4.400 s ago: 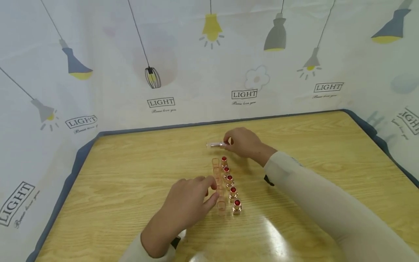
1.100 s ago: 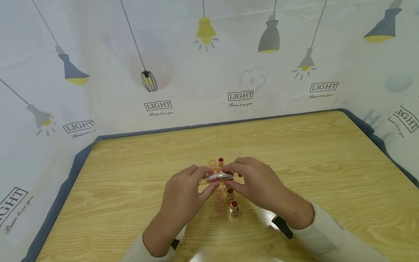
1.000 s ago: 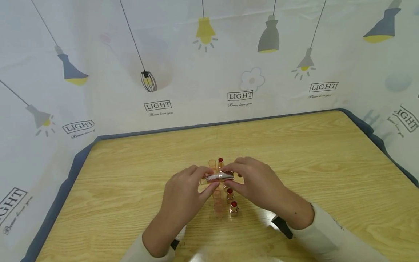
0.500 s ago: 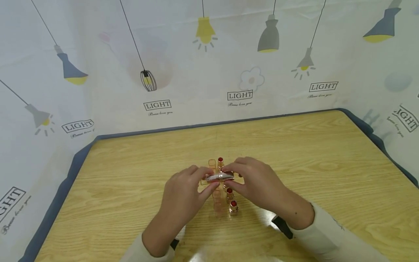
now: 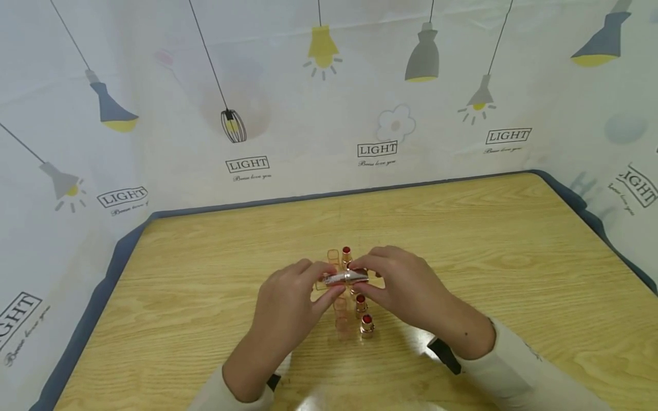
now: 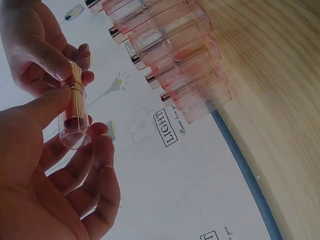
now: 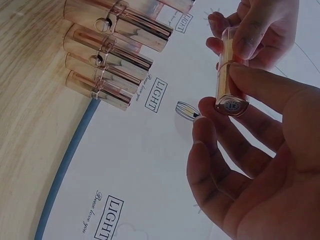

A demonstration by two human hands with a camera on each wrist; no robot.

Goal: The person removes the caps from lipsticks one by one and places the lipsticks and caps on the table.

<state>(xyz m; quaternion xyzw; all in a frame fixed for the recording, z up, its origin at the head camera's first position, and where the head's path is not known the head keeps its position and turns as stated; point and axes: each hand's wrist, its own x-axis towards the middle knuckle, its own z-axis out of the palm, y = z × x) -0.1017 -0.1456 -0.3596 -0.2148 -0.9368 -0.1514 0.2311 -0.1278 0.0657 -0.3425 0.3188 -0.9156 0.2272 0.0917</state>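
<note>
In the head view, a lipstick in a clear pinkish cap [image 5: 346,277] lies level between both hands, above the row on the table. My left hand [image 5: 288,308] pinches its capped end between thumb and fingers. The other end, the shiny base, is pinched by my right hand [image 5: 411,291]. The right wrist view shows a round label on the end of that base [image 7: 232,106]. Through the cap [image 6: 75,137] in the left wrist view, the dark tip of the tube is visible. Below the hands stand open red lipsticks [image 5: 366,325] beside clear orange-pink caps [image 5: 341,326], partly hidden by the hands.
The wood-grain table [image 5: 205,262] has a dark blue edging along its back and sides. Behind it hangs a white cloth [image 5: 308,131] printed with lamps and the word LIGHT.
From the far end of the row, my right hand has brought the lipstick back toward me, and my left hand has taken its capped end. Over the last second both hands stay almost still.
</note>
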